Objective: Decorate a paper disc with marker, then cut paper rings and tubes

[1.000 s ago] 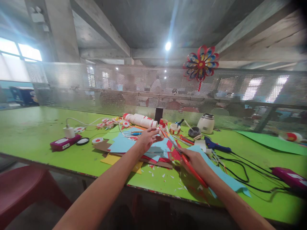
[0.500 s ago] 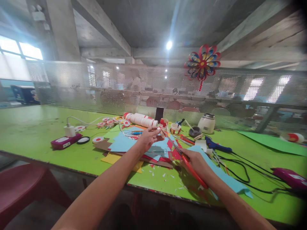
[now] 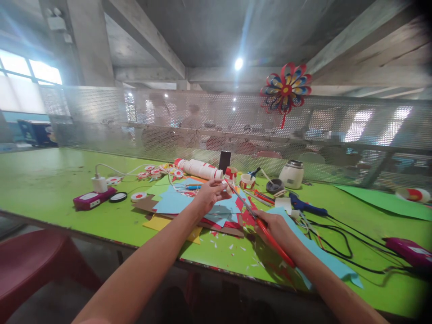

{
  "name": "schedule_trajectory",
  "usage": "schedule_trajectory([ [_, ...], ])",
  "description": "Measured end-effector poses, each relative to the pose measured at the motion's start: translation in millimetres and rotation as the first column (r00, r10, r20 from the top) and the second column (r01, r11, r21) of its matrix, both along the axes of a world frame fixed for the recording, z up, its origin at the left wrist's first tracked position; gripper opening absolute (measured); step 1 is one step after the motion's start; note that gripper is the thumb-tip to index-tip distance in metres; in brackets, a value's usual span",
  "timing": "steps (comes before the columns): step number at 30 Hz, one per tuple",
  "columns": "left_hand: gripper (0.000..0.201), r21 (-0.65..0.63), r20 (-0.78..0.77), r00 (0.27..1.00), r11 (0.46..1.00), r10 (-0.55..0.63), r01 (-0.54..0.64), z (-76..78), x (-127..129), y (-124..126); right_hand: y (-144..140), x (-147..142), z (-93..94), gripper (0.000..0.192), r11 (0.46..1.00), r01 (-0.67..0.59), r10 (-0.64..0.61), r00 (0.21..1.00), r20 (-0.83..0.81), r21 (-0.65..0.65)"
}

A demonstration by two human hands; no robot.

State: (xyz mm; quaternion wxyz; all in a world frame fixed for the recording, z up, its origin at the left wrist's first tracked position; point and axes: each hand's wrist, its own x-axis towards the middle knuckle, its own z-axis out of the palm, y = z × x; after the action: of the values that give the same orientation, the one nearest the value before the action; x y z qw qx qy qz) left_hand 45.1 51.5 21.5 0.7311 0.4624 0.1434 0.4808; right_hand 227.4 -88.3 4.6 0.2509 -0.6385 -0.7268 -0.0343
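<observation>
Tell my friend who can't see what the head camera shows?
A person's right hand holds red-handled scissors, while the left hand pinches a small paper piece above coloured paper sheets on a green table.

A green table carries a pile of coloured paper sheets, paper scraps, a purple power strip, black cables, a white jar, a glue gun.

Red-handled scissors, light blue paper over yellow paper, bright green table.
</observation>
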Motion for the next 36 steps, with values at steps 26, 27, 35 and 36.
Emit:
schedule_trajectory([
  [26,0.026,-0.020,-0.039,0.999,1.000,0.000,-0.001,-1.8,0.1,1.0,2.7,4.9,-3.1,0.041,0.999,-0.039,0.040,0.999,0.034,-0.017],
  [27,0.026,-0.026,-0.041,0.999,1.000,-0.003,0.002,-1.6,0.0,0.9,2.8,5.1,-3.3,0.041,0.999,-0.041,0.041,0.999,0.032,-0.020],
  [35,0.023,-0.029,-0.057,0.998,0.999,-0.034,0.033,-1.3,-2.0,1.3,3.4,6.5,-3.9,0.042,0.999,-0.042,0.043,0.999,0.027,-0.027],
  [36,0.023,-0.028,-0.061,0.997,0.999,-0.041,0.039,-1.4,-2.2,1.6,3.5,6.7,-3.9,0.043,0.999,-0.045,0.046,0.999,0.027,-0.027],
])
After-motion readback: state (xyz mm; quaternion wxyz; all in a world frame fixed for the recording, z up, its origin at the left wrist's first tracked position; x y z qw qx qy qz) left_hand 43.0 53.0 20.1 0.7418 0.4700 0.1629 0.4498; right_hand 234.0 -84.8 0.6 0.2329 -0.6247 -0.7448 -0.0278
